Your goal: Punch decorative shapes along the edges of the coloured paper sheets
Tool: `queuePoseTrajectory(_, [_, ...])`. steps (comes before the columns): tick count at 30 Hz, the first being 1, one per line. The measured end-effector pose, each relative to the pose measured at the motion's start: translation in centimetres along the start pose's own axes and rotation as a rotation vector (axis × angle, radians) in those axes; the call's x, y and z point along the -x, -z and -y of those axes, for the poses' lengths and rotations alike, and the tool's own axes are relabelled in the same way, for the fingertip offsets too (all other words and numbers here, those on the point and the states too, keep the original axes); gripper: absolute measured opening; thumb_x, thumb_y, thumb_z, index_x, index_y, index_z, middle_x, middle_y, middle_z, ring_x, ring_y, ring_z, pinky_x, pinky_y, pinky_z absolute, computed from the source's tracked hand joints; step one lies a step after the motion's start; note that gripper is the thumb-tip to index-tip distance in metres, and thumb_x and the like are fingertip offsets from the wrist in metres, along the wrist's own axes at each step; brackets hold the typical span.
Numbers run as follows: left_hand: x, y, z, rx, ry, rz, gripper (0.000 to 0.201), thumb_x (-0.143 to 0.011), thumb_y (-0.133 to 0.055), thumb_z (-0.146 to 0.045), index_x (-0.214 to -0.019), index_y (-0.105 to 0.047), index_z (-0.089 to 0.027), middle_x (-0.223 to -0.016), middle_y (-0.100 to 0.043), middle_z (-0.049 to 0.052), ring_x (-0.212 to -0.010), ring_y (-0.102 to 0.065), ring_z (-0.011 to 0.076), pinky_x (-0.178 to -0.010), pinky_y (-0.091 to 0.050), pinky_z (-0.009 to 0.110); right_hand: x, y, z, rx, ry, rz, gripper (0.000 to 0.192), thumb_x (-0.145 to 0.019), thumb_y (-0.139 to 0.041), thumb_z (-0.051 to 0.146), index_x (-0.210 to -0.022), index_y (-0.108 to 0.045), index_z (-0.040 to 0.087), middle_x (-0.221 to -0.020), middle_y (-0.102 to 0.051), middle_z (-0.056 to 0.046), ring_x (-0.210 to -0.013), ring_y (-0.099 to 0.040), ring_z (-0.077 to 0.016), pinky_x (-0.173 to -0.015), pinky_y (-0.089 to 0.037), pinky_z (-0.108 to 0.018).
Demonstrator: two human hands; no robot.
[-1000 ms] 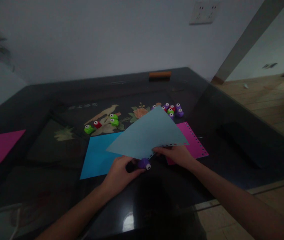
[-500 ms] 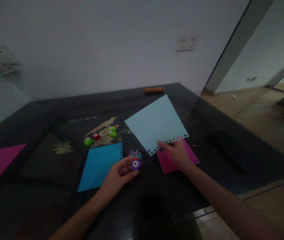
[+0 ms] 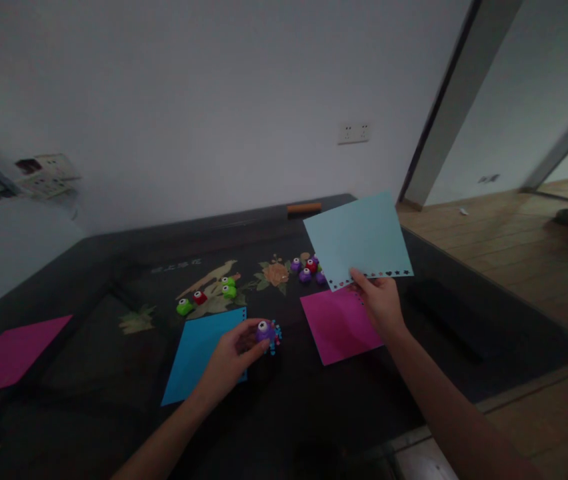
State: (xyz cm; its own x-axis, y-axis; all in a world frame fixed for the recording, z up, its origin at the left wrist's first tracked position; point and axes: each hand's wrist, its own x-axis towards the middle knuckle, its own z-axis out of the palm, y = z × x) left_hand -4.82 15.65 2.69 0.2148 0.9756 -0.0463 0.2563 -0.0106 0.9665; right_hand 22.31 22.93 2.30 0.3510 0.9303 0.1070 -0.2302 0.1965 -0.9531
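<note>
My left hand [image 3: 238,348] is closed around a purple craft punch [image 3: 265,335] with a star on its white top. Small blue and pink paper bits [image 3: 277,333] show just beside the punch, partly hidden by it. Under my left wrist lies a blue sheet [image 3: 197,350] with punched holes along its right edge. My right hand [image 3: 380,297] pinches the lower edge of a pale blue sheet [image 3: 361,233], held up off the table. A row of small punched shapes runs along that edge. Below it, a pink sheet [image 3: 339,328] lies flat, partly covered by my right hand.
Green punches [image 3: 229,287] and a red punch [image 3: 199,297] stand behind the blue sheet. Several purple punches [image 3: 305,275] and another red one sit behind the pink sheet. Another pink sheet [image 3: 14,353] lies far left. An orange-brown cylinder [image 3: 304,209] rests near the wall.
My right hand has carried the pale blue sheet to the right and up, uncovering more of the pink sheet and the purple punches. The left hand still holds its punch, slightly tilted. The view has shifted.
</note>
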Motion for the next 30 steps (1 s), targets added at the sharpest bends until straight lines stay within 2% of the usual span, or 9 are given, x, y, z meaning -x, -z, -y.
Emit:
queuePoseTrajectory(5, [-2.5, -0.2, -0.9, -0.116, -0.11, 0.035, 0.028, -0.078, -0.059, -0.026, -0.105, -0.06, -0.019, -0.105, -0.068, 0.008, -0.094, -0.065, 0.0206, -0.084, -0.05, 0.037, -1.3, 2.4, 1.5, 0.029, 0.015, 0.031, 0.03, -0.057, -0.08, 0.036, -0.071, -0.067, 0.014, -0.07, -0.07, -0.005, -0.06, -0.063, -0.0166, -0.059, -0.051, -0.029])
queuePoseTrajectory(9, [-7.2, -0.5, -0.7, -0.179, -0.185, -0.061, 0.032, -0.073, -0.062, -0.025, -0.103, -0.061, -0.015, -0.104, -0.068, 0.01, -0.089, -0.066, 0.0206, -0.081, -0.052, 0.037, -2.8, 5.1, 1.7, 0.158, 0.023, 0.038, 0.03, -0.054, -0.08, 0.038, -0.063, -0.067, 0.013, -0.063, -0.068, -0.004, -0.054, -0.06, -0.0151, -0.054, -0.048, -0.027])
queuePoseTrajectory(13, [-12.6, -1.5, -0.5, -0.221, -0.221, -0.08, 0.031, -0.073, -0.062, -0.023, -0.103, -0.062, -0.016, -0.102, -0.069, 0.008, -0.089, -0.066, 0.0203, -0.082, -0.051, 0.036, -3.7, 7.0, 1.1, 0.18, 0.003, -0.018, 0.033, -0.052, -0.081, 0.042, -0.06, -0.066, 0.013, -0.058, -0.066, -0.005, -0.051, -0.058, -0.0151, -0.05, -0.046, -0.026])
queuePoseTrajectory(17, [-17.1, -3.0, -0.6, -0.314, -0.25, -0.117, 0.028, -0.074, -0.061, -0.02, -0.102, -0.064, -0.015, -0.097, -0.07, 0.008, -0.089, -0.065, 0.0215, -0.079, -0.051, 0.034, -3.5, 7.0, 1.1, 0.109, -0.04, -0.016, 0.038, -0.05, -0.081, 0.044, -0.066, -0.067, 0.013, -0.061, -0.068, -0.005, -0.051, -0.059, -0.0157, -0.049, -0.049, -0.027])
queuePoseTrajectory(22, [-21.7, -4.3, -1.1, -0.471, -0.292, -0.137, 0.028, -0.076, -0.06, -0.014, -0.104, -0.064, -0.016, -0.102, -0.067, 0.008, -0.098, -0.061, 0.0217, -0.089, -0.046, 0.034, -3.1, 6.5, 1.8, 0.079, -0.073, -0.01, 0.038, -0.049, -0.081, 0.046, -0.064, -0.067, 0.014, -0.061, -0.068, -0.006, -0.051, -0.06, -0.0179, -0.049, -0.051, -0.03])
queuePoseTrajectory(26, [-24.2, -5.0, -0.6, -0.586, -0.27, -0.08, 0.022, -0.081, -0.06, -0.019, -0.103, -0.062, -0.014, -0.104, -0.064, 0.008, -0.096, -0.06, 0.0205, -0.088, -0.047, 0.037, -3.2, 6.8, 2.1, 0.065, -0.059, -0.04, 0.038, -0.05, -0.08, 0.046, -0.067, -0.068, 0.014, -0.064, -0.068, -0.006, -0.053, -0.061, -0.0181, -0.05, -0.051, -0.03])
queuePoseTrajectory(30, [-25.9, -5.4, 0.8, -0.676, -0.208, -0.026, 0.028, -0.088, -0.053, -0.031, -0.112, -0.055, -0.017, -0.114, -0.058, 0.008, -0.096, -0.059, 0.0204, -0.081, -0.05, 0.041, -3.2, 7.0, 2.3, 0.043, -0.061, -0.061, 0.036, -0.05, -0.081, 0.044, -0.063, -0.065, 0.014, -0.058, -0.066, -0.004, -0.05, -0.058, -0.0159, -0.049, -0.05, -0.028])
